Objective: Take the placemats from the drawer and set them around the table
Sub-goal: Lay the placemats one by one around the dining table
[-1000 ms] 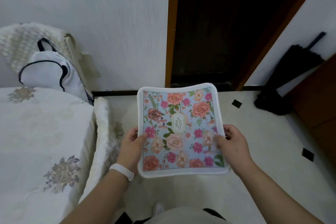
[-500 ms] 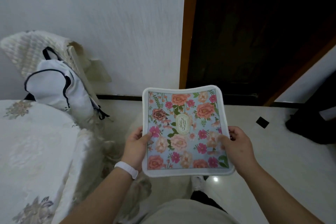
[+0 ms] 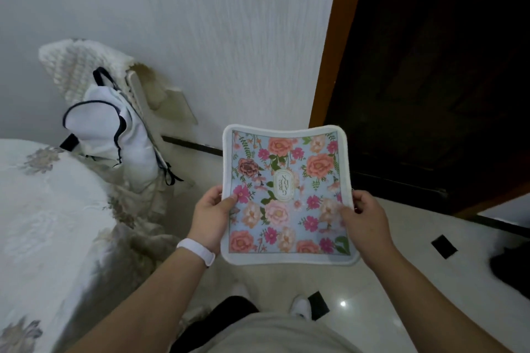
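A square placemat (image 3: 288,192) with a white border and a pink and orange flower print on pale blue is held flat in front of me, above the floor. My left hand (image 3: 210,216) grips its left edge, thumb on top. My right hand (image 3: 362,218) grips its right edge the same way. I cannot tell whether more mats lie under the top one. The table (image 3: 43,223), covered with a white embroidered cloth, is at the left; the placemat is to the right of it, not over it.
A chair (image 3: 137,100) with a cream knitted cover and a white bag (image 3: 114,135) hung on it stands at the table's far side against the white wall. A dark open doorway (image 3: 430,80) with a wooden frame is ahead right. The floor is glossy pale tile with black insets.
The view has swung to the right and closer to the wall: the table and chair slid left and the doorway grew. Both hands keep the same hold on the placemat.
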### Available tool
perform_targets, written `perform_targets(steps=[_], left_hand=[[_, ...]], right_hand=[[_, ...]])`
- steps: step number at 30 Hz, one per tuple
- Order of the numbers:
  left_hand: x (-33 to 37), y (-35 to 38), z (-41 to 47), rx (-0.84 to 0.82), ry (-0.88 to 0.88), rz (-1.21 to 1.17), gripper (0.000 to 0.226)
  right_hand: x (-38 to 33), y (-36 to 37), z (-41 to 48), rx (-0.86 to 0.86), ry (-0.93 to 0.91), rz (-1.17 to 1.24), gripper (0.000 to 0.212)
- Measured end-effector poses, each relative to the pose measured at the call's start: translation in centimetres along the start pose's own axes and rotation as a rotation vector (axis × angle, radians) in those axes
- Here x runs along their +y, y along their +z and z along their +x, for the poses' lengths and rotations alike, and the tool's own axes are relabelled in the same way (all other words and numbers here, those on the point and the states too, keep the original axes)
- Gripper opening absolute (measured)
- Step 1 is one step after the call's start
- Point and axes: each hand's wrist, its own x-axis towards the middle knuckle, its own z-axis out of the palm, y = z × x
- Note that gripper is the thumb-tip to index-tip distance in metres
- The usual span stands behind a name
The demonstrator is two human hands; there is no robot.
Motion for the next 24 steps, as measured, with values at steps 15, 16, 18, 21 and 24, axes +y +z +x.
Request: perform_targets(steps=[15,16,18,21,24], left_hand=[[7.5,-7.9,16.4,0.133,0.002,-0.139,0.011],[8.5,-8.9,17.5,0.143,0.011,-0.143,0.010],[10.6,-10.9,19.3,0.152,0.042,-0.143,0.010],[12.8,-14.1,21.2,0.193,0.071,-0.146,0.008],[13.8,-17.4,21.8,0.243,0.085,-0.190,0.011]], right_hand=[[-9.4,15.6,13.3,-0.095,-0.018,-0.117,0.025],[-10.5,17.1,14.1,-0.108,-0.029,-0.129,0.025],[-12.7,20.2,15.3,-0.132,-0.060,-0.134,0.025],[-15.1,24.5,16.9,-0.168,-0.113,-0.153,0.024],[-16.2,28.6,17.4,-0.235,-0.133,-0.194,0.022]])
